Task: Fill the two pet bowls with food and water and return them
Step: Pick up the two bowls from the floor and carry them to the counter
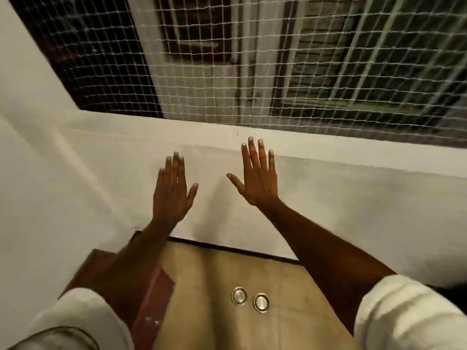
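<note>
Two small round metal pet bowls stand side by side on the tan floor far below me, the left bowl and the right bowl. Their insides look shiny; what they hold is too small to tell. My left hand and my right hand are stretched out in front of me, palms down, fingers spread, holding nothing. Both hands hover well above the bowls, in front of a white parapet wall.
A white parapet wall runs across ahead, topped by a white mesh net with a building beyond. A white wall closes the left side. A reddish-brown step or box sits on the floor at the left of the bowls.
</note>
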